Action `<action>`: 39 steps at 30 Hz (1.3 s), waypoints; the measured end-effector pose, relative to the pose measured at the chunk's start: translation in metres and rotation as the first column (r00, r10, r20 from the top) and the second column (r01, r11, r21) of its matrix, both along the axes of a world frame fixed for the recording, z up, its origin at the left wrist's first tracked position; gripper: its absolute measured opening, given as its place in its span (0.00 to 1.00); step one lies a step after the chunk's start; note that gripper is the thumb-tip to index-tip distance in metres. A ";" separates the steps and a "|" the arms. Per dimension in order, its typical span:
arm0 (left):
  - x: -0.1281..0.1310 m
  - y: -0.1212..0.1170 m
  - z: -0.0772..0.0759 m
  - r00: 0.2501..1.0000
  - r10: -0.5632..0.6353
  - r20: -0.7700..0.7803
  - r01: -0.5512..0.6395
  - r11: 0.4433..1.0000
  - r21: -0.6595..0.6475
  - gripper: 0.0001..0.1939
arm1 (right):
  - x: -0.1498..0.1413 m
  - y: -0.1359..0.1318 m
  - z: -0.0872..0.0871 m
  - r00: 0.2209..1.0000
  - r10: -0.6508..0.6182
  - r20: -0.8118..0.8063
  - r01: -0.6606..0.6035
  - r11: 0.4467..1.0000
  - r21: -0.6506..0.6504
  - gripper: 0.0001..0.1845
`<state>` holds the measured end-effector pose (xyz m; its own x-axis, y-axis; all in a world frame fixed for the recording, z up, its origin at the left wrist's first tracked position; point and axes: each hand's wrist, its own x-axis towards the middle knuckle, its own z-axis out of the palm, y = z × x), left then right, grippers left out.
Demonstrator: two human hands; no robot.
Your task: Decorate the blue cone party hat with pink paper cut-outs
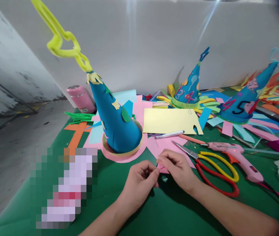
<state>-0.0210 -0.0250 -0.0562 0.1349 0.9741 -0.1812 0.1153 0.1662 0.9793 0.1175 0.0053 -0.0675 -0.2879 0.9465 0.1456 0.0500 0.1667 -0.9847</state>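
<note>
My left hand [141,178] and my right hand [176,167] meet at the fingertips low over the table, both closed in a pinch. A small pink paper piece [163,169] shows between them, partly hidden by the fingers. Just left of and beyond my hands, a blue cone party hat [120,127] stands tilted on a pink round brim [120,158]. It carries paper stars and a yellow pipe-cleaner shape [64,46] on its tip. Scissors [203,164] with red and yellow handles lie open beside my right hand.
A pink glue gun [237,155] with a cord lies at right. Behind are a cream paper sheet [170,120], a pen [170,134], two more decorated hats [188,88] and paper strips. A pink bottle [80,98] stands back left. A blurred-out item [68,190] lies front left.
</note>
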 end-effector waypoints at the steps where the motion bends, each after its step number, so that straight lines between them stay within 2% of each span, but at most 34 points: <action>1: 0.000 0.000 0.000 1.000 0.018 0.015 -0.018 1.000 -0.015 0.11 | 0.001 0.002 0.000 0.999 -0.029 -0.018 0.029 0.999 -0.015 0.11; 4: 0.001 0.001 0.000 0.994 0.078 0.082 -0.075 0.996 -0.044 0.12 | 0.003 0.006 -0.001 0.995 -0.079 -0.064 0.075 0.995 -0.060 0.10; 8: 0.000 0.003 -0.002 0.983 0.119 0.139 -0.112 0.992 -0.060 0.13 | 0.004 0.007 0.000 0.999 0.048 -0.008 -0.049 0.994 -0.098 0.11; 11: -0.001 0.004 -0.003 0.982 0.109 0.152 -0.100 0.993 -0.063 0.13 | 0.004 0.006 0.000 0.995 0.092 0.048 -0.086 0.990 -0.113 0.11; 15: -0.001 0.004 -0.004 0.969 0.065 0.238 -0.045 0.995 -0.087 0.10 | 0.005 0.008 0.000 0.999 0.038 0.033 -0.034 0.993 -0.114 0.12; 20: -0.001 0.003 -0.005 0.919 0.084 0.385 -0.036 0.991 -0.129 0.07 | 0.007 0.010 0.000 0.999 0.032 0.018 -0.030 0.995 -0.093 0.11; 25: 0.000 0.002 -0.006 0.961 0.020 0.275 0.000 0.997 -0.071 0.09 | 0.006 0.007 0.003 0.997 0.071 0.017 -0.069 0.992 -0.104 0.11; 29: -0.001 0.003 -0.005 0.983 0.040 0.178 -0.031 0.998 -0.053 0.09 | 0.007 0.007 0.006 0.994 0.106 0.022 -0.102 0.988 -0.119 0.10; 34: -0.003 0.003 -0.003 0.986 0.056 0.160 -0.049 0.998 -0.047 0.09 | 0.008 0.008 0.009 0.992 0.123 0.007 -0.121 0.982 -0.149 0.10; 39: -0.002 0.004 -0.003 0.985 0.059 0.162 -0.049 0.996 -0.068 0.10 | 0.006 0.006 0.005 0.984 0.179 -0.001 -0.178 0.975 -0.133 0.10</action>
<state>-0.0231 -0.0209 -0.0594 0.1154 0.9680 -0.2230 -0.0563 0.2305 0.9714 0.1231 0.0114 -0.0627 -0.4546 0.8905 0.0190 0.0418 0.0426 -0.9982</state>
